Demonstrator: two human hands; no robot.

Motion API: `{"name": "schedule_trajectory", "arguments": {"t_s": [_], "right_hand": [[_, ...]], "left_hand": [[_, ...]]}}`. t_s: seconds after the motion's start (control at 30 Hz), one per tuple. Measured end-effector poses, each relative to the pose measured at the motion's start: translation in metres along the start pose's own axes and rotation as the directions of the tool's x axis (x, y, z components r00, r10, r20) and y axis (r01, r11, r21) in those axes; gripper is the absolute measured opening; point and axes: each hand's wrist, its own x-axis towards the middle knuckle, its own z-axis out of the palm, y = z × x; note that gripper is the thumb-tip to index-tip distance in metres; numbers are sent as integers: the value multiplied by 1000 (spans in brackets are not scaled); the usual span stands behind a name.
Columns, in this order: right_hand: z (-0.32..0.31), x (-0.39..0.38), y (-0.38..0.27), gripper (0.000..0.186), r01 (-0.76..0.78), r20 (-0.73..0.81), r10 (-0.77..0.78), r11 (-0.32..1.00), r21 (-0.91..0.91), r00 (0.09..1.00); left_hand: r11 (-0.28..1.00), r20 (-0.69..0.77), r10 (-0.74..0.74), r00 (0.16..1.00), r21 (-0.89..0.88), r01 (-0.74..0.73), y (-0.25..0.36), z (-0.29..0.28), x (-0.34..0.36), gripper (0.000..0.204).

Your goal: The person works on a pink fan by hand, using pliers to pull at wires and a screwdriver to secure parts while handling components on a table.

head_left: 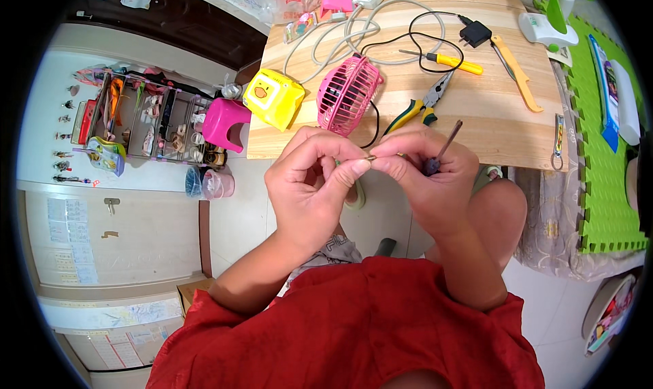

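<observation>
My left hand [306,185] and my right hand [435,178] meet fingertip to fingertip, just off the table's near edge. Both pinch a tiny brass-coloured piece [371,158], too small to make out. A screwdriver [449,141] with a dark shaft is also tucked in my right hand, its shaft pointing up and its handle partly hidden by the fingers. Beyond my hands lie pliers [428,102] with yellow-and-green handles, jaws pointing away. A pink caged desk fan [348,93] stands beyond my left hand, beside a yellow pack of wipes [273,98].
Farther back on the wooden table [490,141] are a yellow screwdriver [457,63], a black plug adapter [475,32], looped grey cable [381,28] and a yellow-handled cutter-like tool [518,76]. A pink stool [223,122] is at left, a green foam mat [615,205] at right.
</observation>
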Motion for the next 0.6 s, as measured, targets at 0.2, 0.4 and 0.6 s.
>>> {"name": "schedule_trajectory", "arguments": {"t_s": [0.2,0.4,0.6], "right_hand": [[0,2,0,12,157,11,-157,982,-105,988],[0,3,-9,10,168,59,-161,974,-155,985],[-1,2,-8,10,194,68,-185,966,-170,980]], "left_hand": [[995,24,-64,998,-72,66,-1,-2,1,8],[994,34,94,995,56,-96,-2,-3,1,8],[993,41,107,993,44,-109,-2,-2,1,8]]}}
